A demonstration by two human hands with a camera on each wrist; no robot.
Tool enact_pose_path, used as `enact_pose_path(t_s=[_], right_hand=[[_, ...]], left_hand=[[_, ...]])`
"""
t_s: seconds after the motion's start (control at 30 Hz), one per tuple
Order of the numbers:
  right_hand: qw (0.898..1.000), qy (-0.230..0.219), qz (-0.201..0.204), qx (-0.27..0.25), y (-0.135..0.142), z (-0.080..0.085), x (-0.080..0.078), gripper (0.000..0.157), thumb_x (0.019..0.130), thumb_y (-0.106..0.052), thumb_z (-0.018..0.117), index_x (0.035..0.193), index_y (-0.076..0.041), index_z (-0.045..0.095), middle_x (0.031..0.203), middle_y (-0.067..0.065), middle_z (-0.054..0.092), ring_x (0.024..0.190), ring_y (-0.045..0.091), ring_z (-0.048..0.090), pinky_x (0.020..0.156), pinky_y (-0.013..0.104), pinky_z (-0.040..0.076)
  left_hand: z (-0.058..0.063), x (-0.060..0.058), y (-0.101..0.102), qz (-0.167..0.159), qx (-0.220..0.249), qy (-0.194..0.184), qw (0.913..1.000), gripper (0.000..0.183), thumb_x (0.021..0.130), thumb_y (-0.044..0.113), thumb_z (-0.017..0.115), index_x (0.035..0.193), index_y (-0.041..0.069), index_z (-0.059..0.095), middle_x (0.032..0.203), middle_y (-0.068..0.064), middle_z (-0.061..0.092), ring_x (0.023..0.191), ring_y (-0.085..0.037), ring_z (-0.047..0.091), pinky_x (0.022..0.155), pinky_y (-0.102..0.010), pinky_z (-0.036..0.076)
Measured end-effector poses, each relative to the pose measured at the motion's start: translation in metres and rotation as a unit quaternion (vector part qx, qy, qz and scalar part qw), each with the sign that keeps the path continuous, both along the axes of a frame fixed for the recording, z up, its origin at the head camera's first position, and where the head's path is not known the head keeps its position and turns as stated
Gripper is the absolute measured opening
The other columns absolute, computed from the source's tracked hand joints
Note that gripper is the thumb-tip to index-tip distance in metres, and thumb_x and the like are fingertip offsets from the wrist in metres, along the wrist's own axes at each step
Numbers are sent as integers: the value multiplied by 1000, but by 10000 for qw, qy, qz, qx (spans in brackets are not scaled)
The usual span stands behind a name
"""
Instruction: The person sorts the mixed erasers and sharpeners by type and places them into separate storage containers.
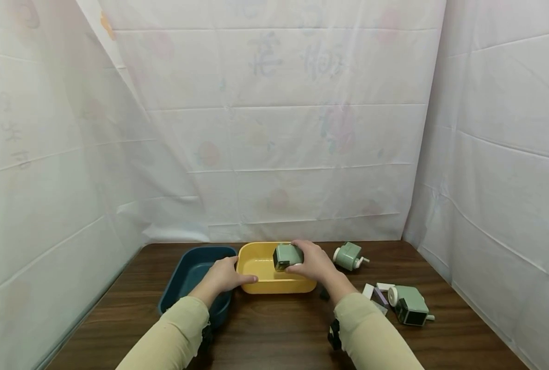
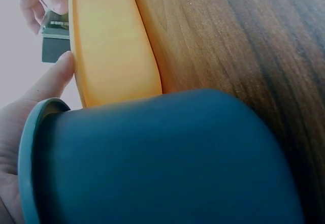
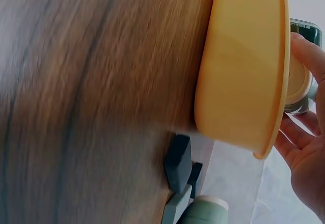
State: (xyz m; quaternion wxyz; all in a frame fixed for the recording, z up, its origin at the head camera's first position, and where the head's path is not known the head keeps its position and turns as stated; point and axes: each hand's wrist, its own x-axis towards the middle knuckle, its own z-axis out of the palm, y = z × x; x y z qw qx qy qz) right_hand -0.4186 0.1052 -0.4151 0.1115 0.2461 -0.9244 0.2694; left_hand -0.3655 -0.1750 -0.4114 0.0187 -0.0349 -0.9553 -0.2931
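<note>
My right hand (image 1: 312, 262) grips a green crank pencil sharpener (image 1: 287, 256) over the right half of a yellow bin (image 1: 274, 288). In the right wrist view the sharpener's round cream face (image 3: 298, 79) shows just beyond the rim, the thumb lying across it. My left hand (image 1: 224, 277) rests at the yellow bin's left front corner, its thumb stretched along the rim and its other fingers partly hidden. Beneath that hand stands a dark blue bin (image 1: 175, 280), which fills the lower part of the left wrist view beside the yellow wall (image 2: 114, 41).
On the right of the brown table (image 1: 274, 334) stand a second green sharpener (image 1: 348, 256) and a larger-looking third (image 1: 409, 304). Small blocks lie near it, one white (image 1: 368, 291) and one purple (image 1: 380, 296). Dark blocks (image 3: 177, 163) sit beside the yellow bin. White sheets (image 1: 274, 128) enclose the table.
</note>
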Motion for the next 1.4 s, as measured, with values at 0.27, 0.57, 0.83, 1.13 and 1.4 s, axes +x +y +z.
enact_pose_path(t_s=[0.27,0.57,0.83,1.13,1.4], right_hand=[[9996,88,251,-119,-19,-8,1,69,79,-39,88,137,-12,61,126,2,65,99,17,61,81,38,53],[9998,-18,194,6,-30,-7,5,69,78,-40,88,136,-14,61,120,2,65,93,16,60,78,37,51],[9998,-97,185,-27,-31,-9,5,71,78,-39,89,137,-11,61,119,3,66,92,16,59,76,38,51],[9994,-245,206,-117,-31,-9,9,75,83,-44,83,145,-12,55,134,7,61,108,26,63,84,43,54],[9986,-320,303,-284,-30,-2,10,76,89,-45,78,151,-13,48,149,7,52,127,36,56,96,51,51]], left_hand=[[-1,-1,1,-25,65,-19,10000,86,74,59,84,133,0,62,94,-4,66,79,-20,58,74,-41,52],[0,1,3,-36,82,-41,10000,84,75,58,84,132,1,62,88,-3,63,76,-20,56,70,-39,50],[-1,1,3,-47,156,-33,9999,82,75,57,85,130,1,64,86,-3,63,75,-20,56,69,-38,50],[-1,0,4,40,19,-44,10000,86,77,55,84,136,-2,60,106,-11,68,85,-22,60,79,-44,53],[-2,2,3,44,84,-34,9999,83,75,57,85,130,-1,63,95,-5,66,78,-20,58,72,-40,53]])
